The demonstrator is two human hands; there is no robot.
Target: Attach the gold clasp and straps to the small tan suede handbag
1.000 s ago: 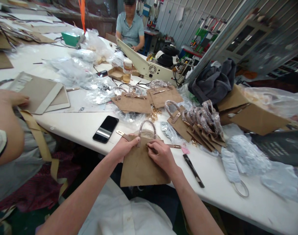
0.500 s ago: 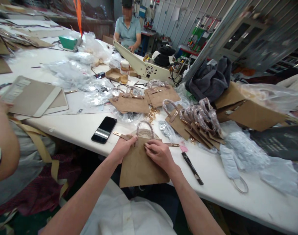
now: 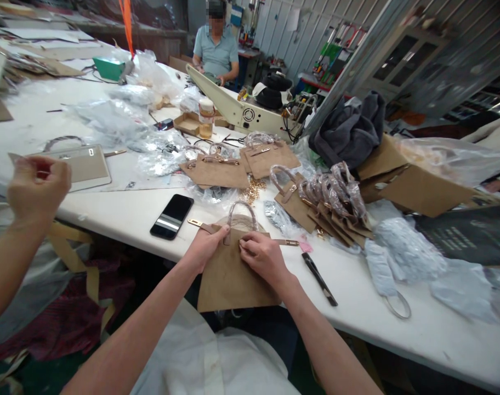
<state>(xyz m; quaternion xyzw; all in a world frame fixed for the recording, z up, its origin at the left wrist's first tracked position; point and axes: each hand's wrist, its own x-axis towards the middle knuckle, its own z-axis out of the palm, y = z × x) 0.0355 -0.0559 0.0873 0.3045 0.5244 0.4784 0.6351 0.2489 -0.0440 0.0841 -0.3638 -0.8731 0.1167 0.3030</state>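
A small tan handbag [image 3: 229,277] with a plastic-wrapped handle lies over the near edge of the white table [image 3: 122,211]. My left hand [image 3: 206,247] grips its top left edge, thumb on the front. My right hand [image 3: 263,257] pinches the bag's top flap beside the handle. A thin strap with gold metal ends [image 3: 198,224] runs behind the bag's top.
A black phone [image 3: 171,216] lies left of the bag, a black knife-like tool [image 3: 319,278] to the right. More tan bags [image 3: 328,206] and plastic wrap fill the middle. A co-worker's raised hand [image 3: 38,186] is at the left. Another person sits beyond a cream machine [image 3: 242,112].
My hands and the bag stay nearly still. The co-worker's hand at the left has lifted off the flat beige pieces and now hovers closed above the table edge.
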